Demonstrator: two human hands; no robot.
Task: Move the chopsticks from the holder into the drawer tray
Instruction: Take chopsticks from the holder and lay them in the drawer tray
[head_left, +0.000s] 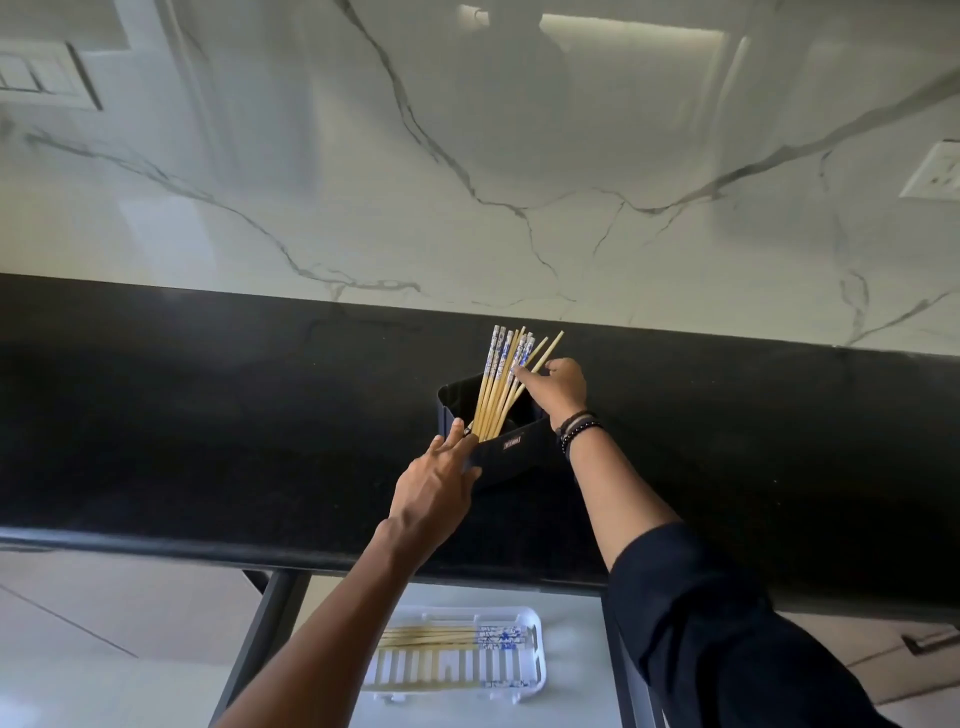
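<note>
Chopsticks (431, 636) lie flat, side by side, in the far part of the white tray (535, 670), which is nearest to us. Their blue-patterned ends point to the right. The tray rests in the open drawer (571, 618) below the worktop (208, 415), which is black.

Further on, we see both arms reaching over the worktop edge, the right one in a dark sleeve (727, 623). The left hand (436, 488) grips the near left corner of the black holder (519, 457). Its thumb lies on the front wall and its fingers (456, 431) are curled over the rim. The holder stands on the worktop, turned at an angle to the edge.

The other chopsticks (501, 384) stand in the left part of the holder. They lean to the far right and fan out at the top. The right hand (563, 387), with dark bracelets (579, 428) on its wrist, reaches to their upper half. Its fingers (524, 371) touch the bundle, but we cannot tell whether they pinch it.

Behind everything rises a white marble wall (467, 156) with grey veins.
</note>
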